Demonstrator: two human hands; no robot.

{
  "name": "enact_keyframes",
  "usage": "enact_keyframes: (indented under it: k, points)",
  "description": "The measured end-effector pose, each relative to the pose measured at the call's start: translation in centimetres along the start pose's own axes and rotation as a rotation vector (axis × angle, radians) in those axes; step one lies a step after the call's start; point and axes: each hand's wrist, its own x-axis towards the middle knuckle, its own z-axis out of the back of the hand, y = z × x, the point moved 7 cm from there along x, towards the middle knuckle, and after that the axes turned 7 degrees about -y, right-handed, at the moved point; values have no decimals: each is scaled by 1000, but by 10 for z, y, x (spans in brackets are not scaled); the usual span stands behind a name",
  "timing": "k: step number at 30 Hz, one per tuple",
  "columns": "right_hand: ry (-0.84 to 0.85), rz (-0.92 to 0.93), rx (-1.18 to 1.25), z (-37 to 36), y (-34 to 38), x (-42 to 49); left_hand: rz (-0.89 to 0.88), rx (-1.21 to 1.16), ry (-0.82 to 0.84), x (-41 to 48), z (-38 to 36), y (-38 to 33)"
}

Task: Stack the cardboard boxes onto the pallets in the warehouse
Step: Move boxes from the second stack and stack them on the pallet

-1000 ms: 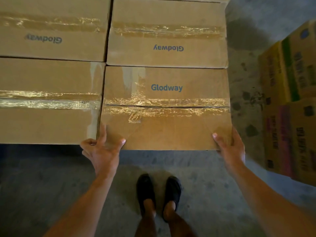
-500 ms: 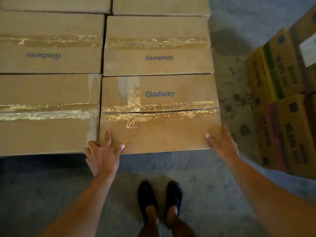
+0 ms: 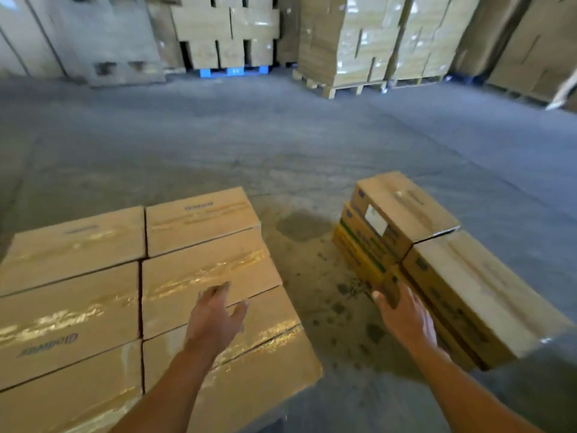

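Observation:
Several taped brown Glodway boxes (image 3: 75, 307) lie in a flat layer at the lower left; what they rest on is hidden. My left hand (image 3: 215, 320) hovers above the nearest right-hand box (image 3: 268, 367), fingers loosely spread and holding nothing. My right hand (image 3: 406, 317) is raised over the floor gap, fingers relaxed, just beside a low stack of printed boxes (image 3: 462, 285) on the right. The stack's top box (image 3: 402, 207) carries a white label.
Bare stained concrete floor (image 3: 312, 145) stretches ahead. Tall wrapped box loads stand at the back on a wooden pallet (image 3: 352, 87) and a blue pallet (image 3: 232, 71). Grey wall panels (image 3: 78, 35) fill the back left.
Both hands have let go of the near box's front edge and lifted off it. My view has swung up and to the right, bringing the warehouse floor and far pallets into sight.

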Motion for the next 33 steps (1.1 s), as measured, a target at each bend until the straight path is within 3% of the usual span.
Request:
enact_keyframes:
  k: [8,15,21,33]
  points:
    - [-367,-193,96,181,-80,27,-402,-100,89,44,-11,-252]
    - [-442,-430,201,225,-213,53,-681,-149,172,28,-106,-417]
    - [-406,-509,227,228,-293,89,-726,-147,283,18,-206,-497]
    - [-258,-829,204,159,-389,175,-741,47,510,76,-383,-565]
